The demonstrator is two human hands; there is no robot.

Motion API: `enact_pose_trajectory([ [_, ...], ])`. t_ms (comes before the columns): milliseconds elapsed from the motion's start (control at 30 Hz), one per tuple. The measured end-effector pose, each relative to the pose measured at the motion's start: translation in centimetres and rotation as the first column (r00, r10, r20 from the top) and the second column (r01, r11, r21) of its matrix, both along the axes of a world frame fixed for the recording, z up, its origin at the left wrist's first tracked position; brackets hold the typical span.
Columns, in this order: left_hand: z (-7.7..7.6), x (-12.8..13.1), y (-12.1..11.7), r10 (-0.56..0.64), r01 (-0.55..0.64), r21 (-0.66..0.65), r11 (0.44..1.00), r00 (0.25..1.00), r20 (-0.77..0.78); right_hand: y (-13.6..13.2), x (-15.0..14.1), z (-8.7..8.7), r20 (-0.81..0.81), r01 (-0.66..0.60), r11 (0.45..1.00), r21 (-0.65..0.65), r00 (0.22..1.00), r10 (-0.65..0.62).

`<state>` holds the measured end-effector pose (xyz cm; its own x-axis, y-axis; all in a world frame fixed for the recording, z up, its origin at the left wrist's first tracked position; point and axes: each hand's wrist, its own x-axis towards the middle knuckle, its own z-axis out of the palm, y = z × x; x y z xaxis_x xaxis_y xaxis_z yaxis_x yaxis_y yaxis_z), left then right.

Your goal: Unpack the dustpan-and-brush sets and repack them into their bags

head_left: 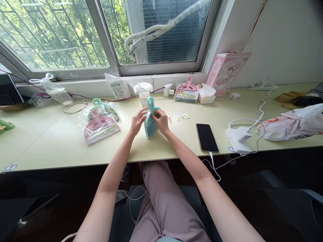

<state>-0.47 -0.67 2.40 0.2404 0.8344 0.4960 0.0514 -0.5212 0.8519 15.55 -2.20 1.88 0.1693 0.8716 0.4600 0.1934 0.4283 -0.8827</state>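
Note:
A small teal dustpan and brush set [150, 127] stands on edge above the desk, bristles downward and handle up. My right hand [161, 121] is closed on its right side, thumb and fingers pinching near the middle. My left hand [138, 120] is at its left side with fingers stretched out, the tips near or touching the dustpan's edge; the exact contact is hard to make out. Just right of my right hand lies a printed paper strip [179, 118]. Left of my hands, a pink dustpan set [101, 126] in clear wrap overlaps a green one [111, 109].
A black phone [207, 137] with a cable and a white power strip [238, 140] lie to the right, beside a plastic bag [290, 124]. Along the window stand a lidded cup [143, 92], another pink dustpan set [187, 90], a tissue pack [206, 94] and a pink box [228, 74].

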Motion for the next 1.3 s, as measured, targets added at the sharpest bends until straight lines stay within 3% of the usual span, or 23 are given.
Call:
enact_pose_trajectory([
  [67,-0.1,0.1,-0.1,-0.065,0.064,-0.024,0.998,0.996,-0.061,0.4,0.3,-0.2,-0.021,0.031,0.999,-0.014,0.999,-0.031],
  [133,-0.2,0.2,-0.3,-0.031,0.030,-0.009,1.000,0.996,-0.084,0.8,0.6,-0.4,-0.039,0.062,0.998,-0.028,0.997,-0.063],
  [267,-0.6,-0.3,0.3,0.175,-0.158,0.098,0.983,0.965,-0.195,1.2,0.9,-0.3,-0.094,0.014,0.998,-0.066,0.995,-0.020],
  [400,-1.3,-2.1,2.1,0.393,-0.350,0.212,0.913,0.894,-0.217,0.3,1.8,0.9,-0.236,-0.107,0.993,-0.058,0.968,0.091],
  [500,-1.6,-4.2,3.5,0.545,-0.519,0.191,0.833,0.828,-0.132,-0.2,3.6,2.3,-0.142,0.031,0.999,-0.013,0.989,-0.033],
  [600,-1.8,-6.0,4.3,0.629,-0.622,0.105,0.776,0.750,-0.204,-0.2,5.5,3.2,0.187,0.325,0.944,-0.047,0.932,-0.312],
  [667,-2.0,-6.6,4.5,0.644,-0.658,0.070,0.750,0.701,-0.306,0.0,6.4,3.2,0.408,0.492,0.868,-0.072,0.808,-0.425],
  [767,-2.3,-6.8,4.5,0.633,-0.667,0.056,0.743,0.672,-0.386,0.5,7.0,2.4,0.601,0.582,0.802,-0.138,0.692,-0.399],
  [900,-2.5,-6.5,4.4,0.613,-0.634,0.099,0.767,0.679,-0.403,1.3,7.6,0.9,0.657,0.554,0.792,-0.256,0.701,-0.278],
  [1067,-2.8,-6.3,4.3,0.619,-0.637,0.153,0.755,0.618,-0.484,2.2,8.5,-0.6,0.633,0.501,0.816,-0.289,0.739,-0.230],
  [1200,-3.7,-6.4,4.4,0.540,-0.634,0.079,0.769,0.580,-0.610,2.6,9.1,-1.4,0.691,0.545,0.816,-0.194,0.666,-0.281],
  [1300,-4.1,-6.4,4.7,0.523,-0.646,0.035,0.763,0.584,-0.621,2.9,9.6,-2.1,0.744,0.586,0.794,-0.161,0.600,-0.293],
])
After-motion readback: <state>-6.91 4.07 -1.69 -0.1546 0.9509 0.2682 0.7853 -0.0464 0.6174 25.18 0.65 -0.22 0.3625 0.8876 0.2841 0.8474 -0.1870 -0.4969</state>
